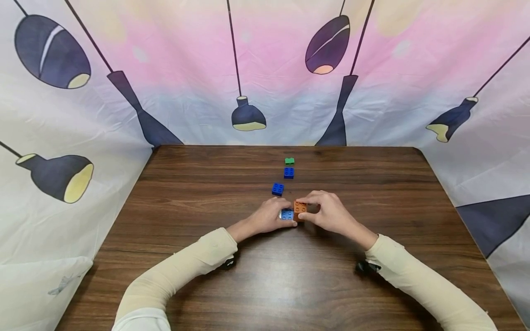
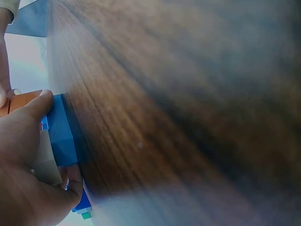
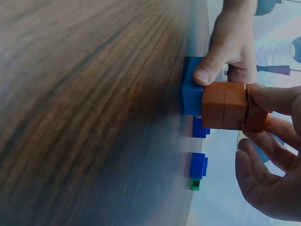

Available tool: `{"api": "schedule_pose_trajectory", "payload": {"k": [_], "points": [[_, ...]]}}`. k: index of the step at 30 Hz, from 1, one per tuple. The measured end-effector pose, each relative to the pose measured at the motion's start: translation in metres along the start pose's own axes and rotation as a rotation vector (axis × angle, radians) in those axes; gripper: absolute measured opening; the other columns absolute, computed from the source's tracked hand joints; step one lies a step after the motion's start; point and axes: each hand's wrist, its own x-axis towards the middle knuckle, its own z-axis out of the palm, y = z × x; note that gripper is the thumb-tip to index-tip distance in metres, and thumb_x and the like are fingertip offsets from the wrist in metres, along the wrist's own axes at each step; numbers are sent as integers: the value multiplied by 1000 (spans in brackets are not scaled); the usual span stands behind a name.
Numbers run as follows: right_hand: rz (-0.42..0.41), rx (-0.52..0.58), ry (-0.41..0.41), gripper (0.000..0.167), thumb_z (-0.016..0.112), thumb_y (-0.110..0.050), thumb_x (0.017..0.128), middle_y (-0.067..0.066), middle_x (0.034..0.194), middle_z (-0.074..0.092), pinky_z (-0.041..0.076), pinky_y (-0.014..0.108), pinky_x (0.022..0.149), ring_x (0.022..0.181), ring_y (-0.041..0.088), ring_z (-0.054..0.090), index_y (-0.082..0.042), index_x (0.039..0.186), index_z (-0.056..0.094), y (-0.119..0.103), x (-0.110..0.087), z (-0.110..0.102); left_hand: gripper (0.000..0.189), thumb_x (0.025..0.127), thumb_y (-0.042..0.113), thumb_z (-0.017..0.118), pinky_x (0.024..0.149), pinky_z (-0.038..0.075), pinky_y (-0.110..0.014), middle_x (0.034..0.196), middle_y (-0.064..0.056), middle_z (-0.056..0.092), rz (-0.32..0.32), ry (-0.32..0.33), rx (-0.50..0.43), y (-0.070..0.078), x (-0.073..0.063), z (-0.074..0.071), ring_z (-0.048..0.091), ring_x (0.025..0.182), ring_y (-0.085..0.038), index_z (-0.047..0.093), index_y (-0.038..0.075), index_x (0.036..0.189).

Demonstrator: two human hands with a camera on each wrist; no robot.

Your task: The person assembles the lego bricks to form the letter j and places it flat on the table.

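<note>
Near the middle of the table, my left hand [image 1: 268,217] grips a blue toy building brick [image 3: 192,89] at the base of a small build, thumb on its near side. A white brick [image 2: 46,160] sits on that blue base under my left palm, beside light-blue studs [image 1: 287,215]. Orange bricks [image 3: 224,106] rise in a stack from the base's right end. My right hand [image 1: 331,211] pinches the topmost orange brick [image 1: 300,206] between thumb and fingers. In the right wrist view a thin dark seam shows between this brick and those below.
Beyond the hands lie two dark blue bricks, one nearer [image 1: 278,189] and one farther [image 1: 289,173]. A small green brick [image 1: 289,161] lies behind the farther one. The brown wooden table [image 1: 198,179] ends at a printed cloth backdrop [image 1: 198,115].
</note>
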Motion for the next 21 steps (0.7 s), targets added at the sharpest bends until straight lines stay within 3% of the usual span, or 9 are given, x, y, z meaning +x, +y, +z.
{"api": "schedule_pose_trajectory", "payload": {"k": [8, 21], "points": [[-18, 4, 3, 37, 85, -25, 85, -3, 97, 73, 49, 29, 65, 77, 19, 63, -11, 119, 77, 3, 1, 1, 43, 93, 42, 76, 91, 50, -40, 114, -2, 71, -10, -6, -6, 0, 0, -1, 62, 103, -18, 70, 12, 123], [-46, -33, 33, 40, 85, -28, 85, 0, 101, 74, 48, 26, 62, 71, 9, 61, -12, 121, 77, 7, -2, 5, 44, 91, 42, 78, 86, 49, -36, 111, -2, 71, -15, 0, 5, 2, 1, 0, 61, 99, -17, 71, 12, 123]]}}
